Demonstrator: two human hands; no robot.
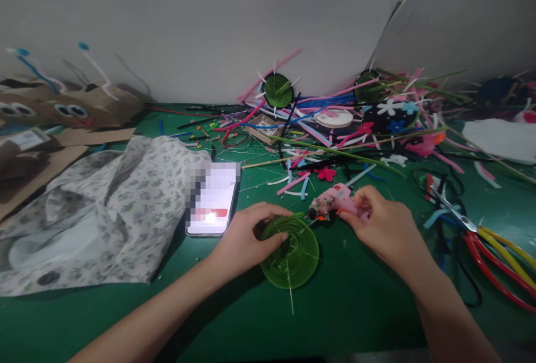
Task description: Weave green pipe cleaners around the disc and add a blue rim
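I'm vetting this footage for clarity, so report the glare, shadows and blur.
Head view: a bright glare spot on the phone, with mosaic blocks over part of it; head view: thin shadows on the wall beside the blue-tipped stalks; head view: the far right looks blurred, while the green disc is clearer.

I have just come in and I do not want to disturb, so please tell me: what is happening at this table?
A person's left hand holds a green disc, with the thumb over its top. The right hand grips a pink glue gun, its tip at the disc's far edge; whether they touch, I cannot tell. A phone lies between the left hand and a patterned cloth.
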